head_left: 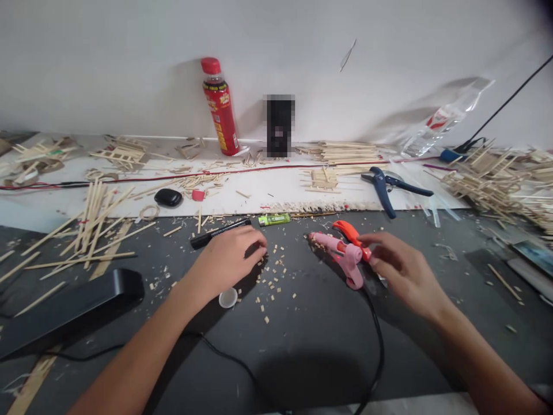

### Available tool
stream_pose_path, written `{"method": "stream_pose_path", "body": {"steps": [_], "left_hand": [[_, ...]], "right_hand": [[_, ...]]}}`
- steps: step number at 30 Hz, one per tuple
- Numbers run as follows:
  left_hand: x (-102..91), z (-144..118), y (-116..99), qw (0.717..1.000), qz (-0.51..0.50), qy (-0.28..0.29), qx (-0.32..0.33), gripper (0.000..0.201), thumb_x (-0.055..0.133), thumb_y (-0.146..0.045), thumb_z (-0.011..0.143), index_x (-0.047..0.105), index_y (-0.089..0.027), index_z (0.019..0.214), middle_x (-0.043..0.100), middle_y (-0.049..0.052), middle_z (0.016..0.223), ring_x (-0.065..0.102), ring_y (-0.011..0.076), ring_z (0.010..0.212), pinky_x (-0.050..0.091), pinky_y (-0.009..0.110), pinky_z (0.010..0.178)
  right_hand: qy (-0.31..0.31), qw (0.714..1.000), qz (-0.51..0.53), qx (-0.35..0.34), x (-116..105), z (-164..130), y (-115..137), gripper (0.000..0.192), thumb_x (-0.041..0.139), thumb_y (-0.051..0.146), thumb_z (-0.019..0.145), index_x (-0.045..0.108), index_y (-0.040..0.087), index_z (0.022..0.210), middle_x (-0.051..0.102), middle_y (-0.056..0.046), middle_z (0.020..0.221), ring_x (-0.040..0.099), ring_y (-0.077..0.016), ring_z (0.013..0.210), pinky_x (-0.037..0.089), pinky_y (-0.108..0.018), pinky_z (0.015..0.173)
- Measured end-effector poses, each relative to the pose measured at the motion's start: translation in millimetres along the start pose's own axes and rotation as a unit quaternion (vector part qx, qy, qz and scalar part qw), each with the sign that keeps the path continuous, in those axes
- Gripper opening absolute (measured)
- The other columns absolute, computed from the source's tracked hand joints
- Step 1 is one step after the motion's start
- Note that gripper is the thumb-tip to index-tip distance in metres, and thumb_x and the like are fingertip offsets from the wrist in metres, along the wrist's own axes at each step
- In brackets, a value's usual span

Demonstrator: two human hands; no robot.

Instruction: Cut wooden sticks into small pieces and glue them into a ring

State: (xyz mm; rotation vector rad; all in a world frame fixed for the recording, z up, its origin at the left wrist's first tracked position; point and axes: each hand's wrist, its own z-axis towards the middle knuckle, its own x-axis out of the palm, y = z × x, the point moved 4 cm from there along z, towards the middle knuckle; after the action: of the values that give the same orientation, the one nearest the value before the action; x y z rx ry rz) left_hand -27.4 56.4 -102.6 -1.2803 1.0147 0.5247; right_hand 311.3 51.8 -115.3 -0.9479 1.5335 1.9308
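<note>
My left hand (235,256) hovers over or rests on the dark table, thumb and fingers drawn together beside scattered small wood bits (272,282). Whatever may be between its fingertips is too small to make out. On the right, my right hand (401,274) has its fingers and thumb around an orange-handled tool (347,231); the far end of that tool is partly hidden. A pink hot glue gun (332,245) lies against it, its black cord running toward me. Near my left wrist is a small round white cap (228,297).
A black marker (216,233) and a green lighter (274,219) lie beyond my left hand. Blue-handled cutters (384,187), a red bottle (220,109) and thin wooden sticks (349,153) are at the back. A black elongated device (73,311) sits at left.
</note>
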Motion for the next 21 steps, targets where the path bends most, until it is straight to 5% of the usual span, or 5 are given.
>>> {"method": "stream_pose_path", "body": {"steps": [4,11,17,21], "left_hand": [[-9.0,-7,0,1.0,0.011,0.013,-0.017,0.019,0.058,-0.038,0.102,0.074,-0.028,0.106,0.075,0.001,0.101,0.067,0.0218,0.088,0.046,0.034,0.075],[-13.6,-53,8,0.997,0.015,0.042,-0.06,0.026,0.062,-0.047,0.099,0.072,-0.034,0.119,0.074,-0.001,0.115,0.069,0.0223,0.095,0.049,0.033,0.08],[1.4,-88,20,0.99,0.027,0.095,-0.098,0.034,0.067,-0.044,0.096,0.068,-0.04,0.129,0.068,-0.003,0.134,0.07,0.0228,0.102,0.05,0.033,0.083],[6.5,-88,24,0.991,0.025,0.094,-0.093,0.024,0.067,-0.038,0.094,0.074,-0.036,0.117,0.071,-0.002,0.122,0.069,0.023,0.098,0.049,0.034,0.082]], "right_hand": [[0.03,0.999,-0.008,-0.009,31,-13,11,0.02,0.06,0.043,0.096,0.064,0.024,0.095,0.069,-0.002,0.081,0.062,-0.0217,0.068,0.047,-0.034,0.062],[0.017,0.999,-0.031,0.026,46,-5,17,0.033,0.063,0.038,0.095,0.048,0.027,0.069,0.058,0.002,0.06,0.055,-0.0191,0.058,0.042,-0.032,0.058],[0.0,0.999,-0.026,0.036,47,-7,18,0.014,0.066,0.038,0.092,0.065,0.024,0.09,0.071,-0.001,0.078,0.065,-0.0231,0.072,0.05,-0.034,0.066],[-0.013,0.999,-0.025,0.03,47,-11,14,0.017,0.067,0.04,0.092,0.067,0.025,0.098,0.071,-0.002,0.082,0.066,-0.0228,0.073,0.052,-0.034,0.069]]}}
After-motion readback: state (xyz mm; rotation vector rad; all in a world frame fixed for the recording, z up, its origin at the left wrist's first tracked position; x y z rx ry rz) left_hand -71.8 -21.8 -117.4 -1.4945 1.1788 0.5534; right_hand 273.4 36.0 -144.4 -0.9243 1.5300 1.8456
